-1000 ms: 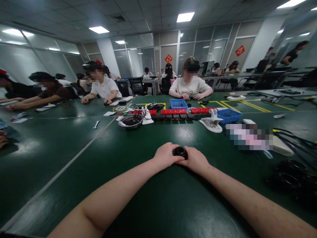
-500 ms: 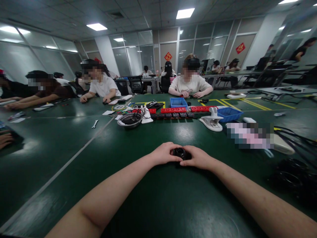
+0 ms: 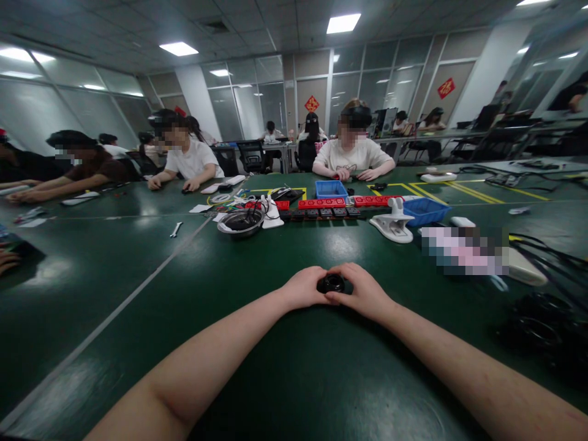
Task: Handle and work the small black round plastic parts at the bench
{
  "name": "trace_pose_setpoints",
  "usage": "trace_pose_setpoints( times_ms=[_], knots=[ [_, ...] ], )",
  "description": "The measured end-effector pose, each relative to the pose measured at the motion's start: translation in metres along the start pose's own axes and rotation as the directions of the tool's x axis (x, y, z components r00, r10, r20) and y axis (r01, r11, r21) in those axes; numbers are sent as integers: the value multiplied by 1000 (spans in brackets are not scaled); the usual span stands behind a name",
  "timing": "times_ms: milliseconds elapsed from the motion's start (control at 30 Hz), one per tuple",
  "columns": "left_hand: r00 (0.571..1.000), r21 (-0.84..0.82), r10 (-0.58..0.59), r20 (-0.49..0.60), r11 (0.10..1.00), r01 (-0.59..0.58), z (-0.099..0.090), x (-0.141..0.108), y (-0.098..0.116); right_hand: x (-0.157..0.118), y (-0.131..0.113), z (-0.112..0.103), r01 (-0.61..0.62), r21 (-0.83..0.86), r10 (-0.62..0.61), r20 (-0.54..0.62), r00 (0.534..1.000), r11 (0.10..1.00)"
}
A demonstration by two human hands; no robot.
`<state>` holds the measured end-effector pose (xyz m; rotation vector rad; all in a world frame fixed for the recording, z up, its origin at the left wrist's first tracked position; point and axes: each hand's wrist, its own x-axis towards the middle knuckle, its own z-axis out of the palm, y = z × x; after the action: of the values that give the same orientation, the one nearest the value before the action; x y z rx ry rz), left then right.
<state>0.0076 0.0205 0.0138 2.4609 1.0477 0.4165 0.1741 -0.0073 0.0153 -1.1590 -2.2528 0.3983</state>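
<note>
A small black round object (image 3: 334,282) with a ring-shaped top rests at the middle of the green table (image 3: 275,361). My left hand (image 3: 307,286) curls round its left side, and my right hand (image 3: 361,288) closes on it from the right, with thumb and fingers near those of the left. The fingers hide part of its sides. Beyond both hands lie red blocks (image 3: 321,204) in a row and black blocks (image 3: 326,213) in front of them.
A metal bowl (image 3: 241,223) and a wrench (image 3: 176,229) lie to the left. A white clip stand (image 3: 395,226), a blue tray (image 3: 425,212) and black round parts (image 3: 537,331) are on the right. People sit across the table.
My right hand has shifted slightly, its fingers now further over the black object's top edge. The object and my left hand have moved only a little.
</note>
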Motion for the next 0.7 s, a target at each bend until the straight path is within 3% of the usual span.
trace_pose_setpoints(
  times_ms=[100,200,267,533,700],
  knots=[
    [1000,-7,-1,0,1000,1,0,0,1,0,3,1,-36,57,43,-129,991,998],
    [1000,10,-23,-12,1000,23,-1,-1,2,0,8,2,-108,148,149,-297,943,983],
    [998,25,-63,-32,998,64,-1,-1,2,1,10,2,-128,180,185,-347,920,975],
    [965,81,-196,-173,974,212,1,0,-10,6,23,7,-253,383,382,-312,870,888],
    [948,91,-223,-227,964,249,2,1,-14,7,35,12,-188,419,343,-331,879,888]
  ],
)
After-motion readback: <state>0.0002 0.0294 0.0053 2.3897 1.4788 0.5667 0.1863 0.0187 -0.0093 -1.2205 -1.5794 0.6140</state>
